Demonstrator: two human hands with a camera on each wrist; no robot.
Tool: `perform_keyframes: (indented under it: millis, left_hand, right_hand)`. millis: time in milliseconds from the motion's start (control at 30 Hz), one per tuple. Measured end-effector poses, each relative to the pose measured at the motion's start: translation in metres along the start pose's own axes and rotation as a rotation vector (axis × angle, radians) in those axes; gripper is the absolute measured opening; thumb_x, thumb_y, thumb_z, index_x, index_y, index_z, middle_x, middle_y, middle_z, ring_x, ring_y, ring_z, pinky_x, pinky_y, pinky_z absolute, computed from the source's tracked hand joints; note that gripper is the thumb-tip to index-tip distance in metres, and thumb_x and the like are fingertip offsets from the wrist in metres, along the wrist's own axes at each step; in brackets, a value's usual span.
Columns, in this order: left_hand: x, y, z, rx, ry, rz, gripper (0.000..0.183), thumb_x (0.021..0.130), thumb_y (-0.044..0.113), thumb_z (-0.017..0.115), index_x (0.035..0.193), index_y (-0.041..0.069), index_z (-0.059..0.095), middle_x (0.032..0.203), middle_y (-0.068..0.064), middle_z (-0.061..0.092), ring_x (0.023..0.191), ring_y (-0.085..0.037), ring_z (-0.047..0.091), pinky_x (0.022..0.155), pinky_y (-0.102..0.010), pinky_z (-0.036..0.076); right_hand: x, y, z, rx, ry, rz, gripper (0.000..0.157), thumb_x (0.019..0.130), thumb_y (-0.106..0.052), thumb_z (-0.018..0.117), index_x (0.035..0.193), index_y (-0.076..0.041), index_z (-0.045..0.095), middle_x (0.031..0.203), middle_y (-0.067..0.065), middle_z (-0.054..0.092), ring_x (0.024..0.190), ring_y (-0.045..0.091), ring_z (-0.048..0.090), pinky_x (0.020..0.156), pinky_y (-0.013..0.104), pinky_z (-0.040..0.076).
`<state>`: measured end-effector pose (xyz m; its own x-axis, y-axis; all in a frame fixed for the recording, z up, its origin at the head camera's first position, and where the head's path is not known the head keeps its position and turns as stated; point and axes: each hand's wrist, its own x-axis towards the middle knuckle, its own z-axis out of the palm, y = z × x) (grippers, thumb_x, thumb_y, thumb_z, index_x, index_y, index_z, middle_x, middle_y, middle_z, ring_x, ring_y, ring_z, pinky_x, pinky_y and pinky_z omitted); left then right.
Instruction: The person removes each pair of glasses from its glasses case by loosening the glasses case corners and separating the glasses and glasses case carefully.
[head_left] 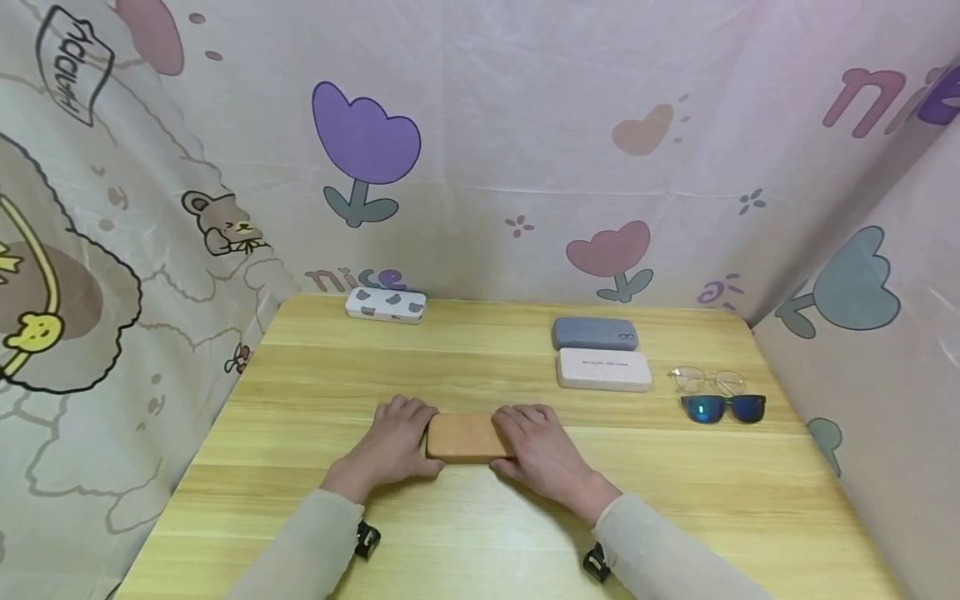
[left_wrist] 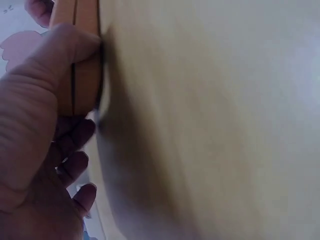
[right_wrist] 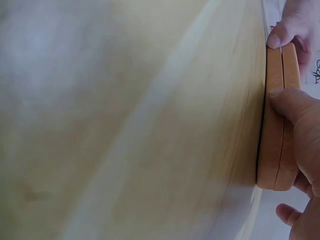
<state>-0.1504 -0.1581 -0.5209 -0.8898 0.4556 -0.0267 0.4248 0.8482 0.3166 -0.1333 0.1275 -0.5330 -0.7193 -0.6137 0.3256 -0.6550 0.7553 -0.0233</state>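
An orange case (head_left: 467,437) is held at both ends on the worktop (head_left: 465,533), near the middle of its near half. The left end is gripped by the left hand (head_left: 397,437) and the right end by the right hand (head_left: 540,446); each hand is clamped on the case, with the thumb placed against the near side. A thin seam is seen along that side in both wrist views, and the two halves are seen together. The fingers' contact at the far side cannot be fully made out.

Beyond the right hand, a white case (head_left: 604,371) with small lettering is placed just in front of a blue-grey case (head_left: 595,333). To their right, thin-framed glasses (head_left: 690,380) are set just behind dark sunglasses (head_left: 707,409) with blue lenses. A white patterned case (head_left: 386,305) is noted at the far left edge. The worktop is bordered by a printed cloth (head_left: 480,125). Both forearms are covered by pale sleeves (head_left: 300,546).
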Motion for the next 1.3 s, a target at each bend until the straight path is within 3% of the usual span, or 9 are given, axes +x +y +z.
perform_keyframes:
  millis: [200, 667, 1033, 1300]
  left_hand:
    - [0.002, 0.002, -0.003, 0.056, -0.029, -0.011, 0.082, 0.073, 0.056, 0.087, 0.135, 0.007, 0.065, 0.129, -0.006, 0.065, 0.119, -0.028, 0.051, 0.106, -0.051, 0.038]
    - [0.001, 0.003, 0.000, 0.018, -0.012, -0.024, 0.078, 0.074, 0.052, 0.087, 0.133, 0.006, 0.065, 0.128, -0.007, 0.065, 0.118, -0.030, 0.051, 0.103, -0.052, 0.039]
    - [0.001, 0.000, 0.003, 0.000, -0.002, -0.022, 0.079, 0.074, 0.052, 0.086, 0.135, 0.007, 0.063, 0.128, -0.006, 0.065, 0.118, -0.030, 0.051, 0.103, -0.052, 0.038]
    - [0.001, -0.001, 0.003, 0.009, -0.009, -0.024, 0.080, 0.074, 0.053, 0.086, 0.135, 0.007, 0.063, 0.129, -0.006, 0.065, 0.118, -0.030, 0.051, 0.104, -0.051, 0.039]
  right_hand:
    - [-0.001, 0.000, 0.001, -0.002, -0.009, 0.008, 0.073, 0.088, -0.060, 0.078, 0.139, -0.011, 0.061, 0.137, 0.006, 0.068, 0.125, 0.026, 0.063, 0.107, 0.048, 0.046]
    - [-0.006, 0.008, -0.002, -0.002, 0.021, 0.047, 0.070, 0.087, -0.069, 0.073, 0.125, -0.012, 0.066, 0.127, 0.005, 0.068, 0.118, 0.024, 0.063, 0.106, 0.044, 0.048]
    - [-0.002, 0.008, -0.005, 0.019, 0.027, 0.059, 0.068, 0.086, -0.068, 0.075, 0.121, -0.010, 0.067, 0.125, 0.006, 0.070, 0.117, 0.025, 0.064, 0.102, 0.045, 0.049]
    - [-0.001, 0.010, -0.005, 0.011, -0.006, 0.071, 0.067, 0.087, -0.070, 0.073, 0.120, -0.012, 0.067, 0.126, 0.006, 0.069, 0.117, 0.025, 0.063, 0.101, 0.043, 0.047]
